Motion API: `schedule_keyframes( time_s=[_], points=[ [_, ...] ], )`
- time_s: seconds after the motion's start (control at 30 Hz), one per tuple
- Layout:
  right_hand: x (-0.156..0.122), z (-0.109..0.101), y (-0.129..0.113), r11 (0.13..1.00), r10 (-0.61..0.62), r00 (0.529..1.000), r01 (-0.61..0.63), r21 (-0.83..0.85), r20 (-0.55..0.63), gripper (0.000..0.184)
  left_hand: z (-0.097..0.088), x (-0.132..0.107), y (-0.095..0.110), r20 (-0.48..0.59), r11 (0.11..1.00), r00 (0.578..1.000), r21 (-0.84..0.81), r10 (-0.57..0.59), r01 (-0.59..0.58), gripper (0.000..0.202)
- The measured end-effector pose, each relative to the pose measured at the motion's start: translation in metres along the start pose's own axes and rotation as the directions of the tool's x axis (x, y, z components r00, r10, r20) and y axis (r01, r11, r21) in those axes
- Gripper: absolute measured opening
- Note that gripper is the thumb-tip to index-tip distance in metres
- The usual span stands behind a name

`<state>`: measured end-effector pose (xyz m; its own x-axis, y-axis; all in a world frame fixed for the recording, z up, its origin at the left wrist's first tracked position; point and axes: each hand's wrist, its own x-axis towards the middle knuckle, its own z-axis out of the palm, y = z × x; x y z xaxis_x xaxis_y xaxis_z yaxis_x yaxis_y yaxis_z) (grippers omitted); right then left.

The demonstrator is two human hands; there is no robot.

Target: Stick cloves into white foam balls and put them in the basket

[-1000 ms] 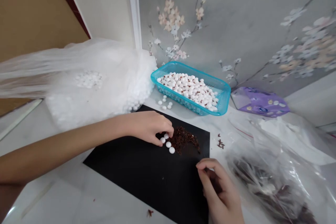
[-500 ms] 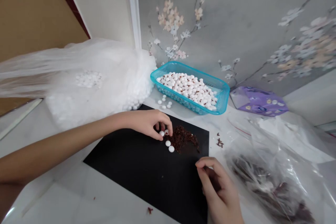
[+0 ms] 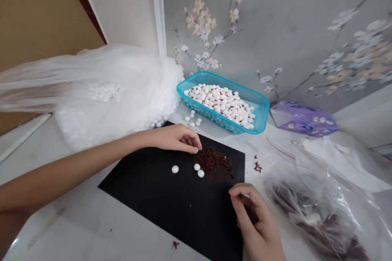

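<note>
My left hand point(image 3: 176, 138) reaches over the black mat point(image 3: 165, 208), fingertips pinched together just left of a small pile of dark red bits point(image 3: 215, 161). What the pinch holds is hidden. Two white beads point(image 3: 199, 170) lie beside the pile, and a third bead point(image 3: 174, 169) lies apart to their left. My right hand point(image 3: 257, 222) rests at the mat's right edge with its fingers curled inward, thumb against forefinger; anything inside is hidden.
A blue basket point(image 3: 263, 111) of white beads speckled with red bits stands behind the mat, with loose beads point(image 3: 192, 120) at its left end. A big white bag of beads point(image 3: 122, 89) lies left, a purple packet point(image 3: 303, 120) and clear bags of dark red pieces point(image 3: 318, 216) right.
My left hand pulled back from the beads and rose slightly toward the pile's top. One bead now lies apart, further left on the mat. My right hand has stayed put.
</note>
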<state>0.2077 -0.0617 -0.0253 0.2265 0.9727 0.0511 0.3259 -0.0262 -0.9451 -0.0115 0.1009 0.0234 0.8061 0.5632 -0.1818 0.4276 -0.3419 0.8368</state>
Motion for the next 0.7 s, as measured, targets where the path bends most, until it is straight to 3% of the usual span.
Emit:
schedule_keyframes(
  time_s=[0.3,0.4,0.53,0.7],
  points=[
    [0.000,-0.001,0.000,1.000,0.018,1.000,-0.018,-0.016,0.020,0.011,0.002,-0.015,0.010,-0.007,0.999,0.999,0.000,0.032,-0.032,0.014],
    [0.001,-0.004,0.002,1.000,-0.006,0.999,0.007,-0.025,0.037,0.009,0.007,-0.026,0.009,-0.087,0.997,0.994,0.060,0.060,-0.055,0.013],
    [0.003,-0.007,0.003,0.996,-0.070,0.992,0.075,-0.047,0.105,0.009,0.029,-0.042,0.003,-0.257,0.927,0.947,0.362,0.195,-0.092,0.017],
    [0.001,-0.003,0.002,0.999,-0.037,0.998,0.038,-0.012,0.046,0.009,0.054,-0.050,0.000,-0.287,0.716,0.879,0.693,0.382,-0.085,0.019]
  ],
)
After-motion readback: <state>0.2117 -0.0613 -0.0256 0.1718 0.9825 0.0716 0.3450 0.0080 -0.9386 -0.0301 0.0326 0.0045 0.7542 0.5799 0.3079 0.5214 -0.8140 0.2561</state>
